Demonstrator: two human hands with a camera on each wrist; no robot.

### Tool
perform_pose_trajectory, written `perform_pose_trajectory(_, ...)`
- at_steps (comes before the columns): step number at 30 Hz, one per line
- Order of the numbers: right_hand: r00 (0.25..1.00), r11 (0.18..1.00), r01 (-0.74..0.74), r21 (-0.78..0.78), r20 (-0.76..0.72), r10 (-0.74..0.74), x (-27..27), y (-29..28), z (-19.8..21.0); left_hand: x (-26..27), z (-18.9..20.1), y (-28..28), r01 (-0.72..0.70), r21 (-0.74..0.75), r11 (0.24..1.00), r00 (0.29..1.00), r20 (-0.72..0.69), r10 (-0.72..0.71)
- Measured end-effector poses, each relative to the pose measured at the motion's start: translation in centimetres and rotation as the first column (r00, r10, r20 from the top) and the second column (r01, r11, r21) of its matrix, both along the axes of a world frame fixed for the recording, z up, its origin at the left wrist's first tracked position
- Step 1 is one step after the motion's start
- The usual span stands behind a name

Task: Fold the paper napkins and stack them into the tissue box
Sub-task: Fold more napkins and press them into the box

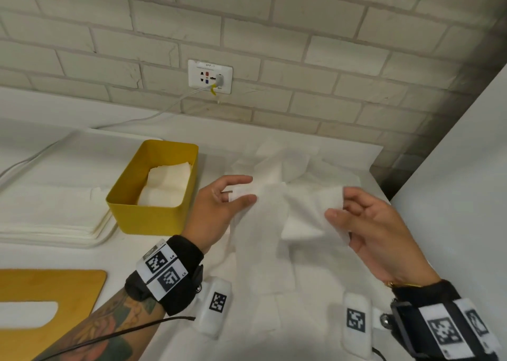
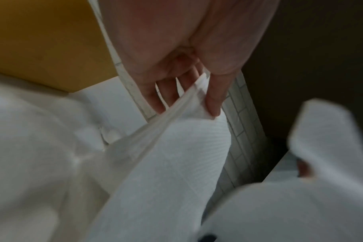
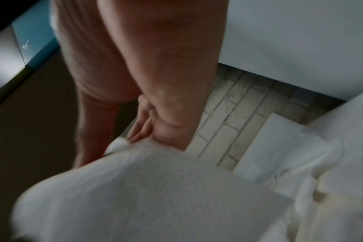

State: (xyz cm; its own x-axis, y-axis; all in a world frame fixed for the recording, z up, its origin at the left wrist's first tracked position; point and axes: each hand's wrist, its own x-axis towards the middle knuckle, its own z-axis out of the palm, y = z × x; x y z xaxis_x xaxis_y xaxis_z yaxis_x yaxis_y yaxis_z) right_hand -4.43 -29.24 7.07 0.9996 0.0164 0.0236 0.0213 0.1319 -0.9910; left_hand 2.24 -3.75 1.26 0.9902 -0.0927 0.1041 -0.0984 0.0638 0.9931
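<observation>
A white paper napkin hangs in the air between my two hands, over a loose heap of napkins on the white counter. My left hand pinches its left corner between thumb and fingers; the left wrist view shows that napkin caught under the thumb. My right hand pinches the right corner, and its napkin fills the right wrist view, blurred. The yellow tissue box stands open to the left, with folded napkins stacked inside.
A stack of flat napkins lies left of the box. The yellow lid with its slot rests at the near left. A brick wall with a socket and cable runs behind; a white panel rises on the right.
</observation>
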Motion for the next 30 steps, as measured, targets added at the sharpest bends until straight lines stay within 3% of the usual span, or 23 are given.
perform_pose_trajectory(2,0.985,0.985,-0.169,0.020,-0.015,0.170,-1.1,0.5,0.2,0.1,1.0,-0.2,0.007,-0.056,0.998,1.000,0.021,-0.006)
perform_pose_trajectory(4,0.981,0.979,-0.193,0.066,0.013,0.193,-1.5,1.5,0.3,0.1,1.7,-0.3,0.038,-0.129,0.991,0.999,0.010,-0.037)
perform_pose_trajectory(10,0.978,0.971,0.203,0.129,0.023,-0.208,0.9,4.8,-1.4,-1.1,2.5,-1.3,0.139,-0.211,0.968,0.989,-0.013,-0.145)
perform_pose_trajectory(18,0.943,0.923,0.333,0.192,-0.065,-0.327,0.9,6.3,-2.6,-1.7,1.6,-2.0,0.126,-0.175,0.976,0.991,-0.022,-0.132)
perform_pose_trajectory(24,0.906,0.872,0.423,0.245,-0.080,-0.417,1.2,5.9,-2.9,-2.2,1.3,-1.8,0.234,-0.236,0.943,0.964,-0.069,-0.257)
perform_pose_trajectory(30,0.903,0.881,0.428,0.200,-0.064,-0.424,1.2,5.2,-3.4,-2.3,0.8,-1.6,0.203,-0.322,0.925,0.956,-0.138,-0.258)
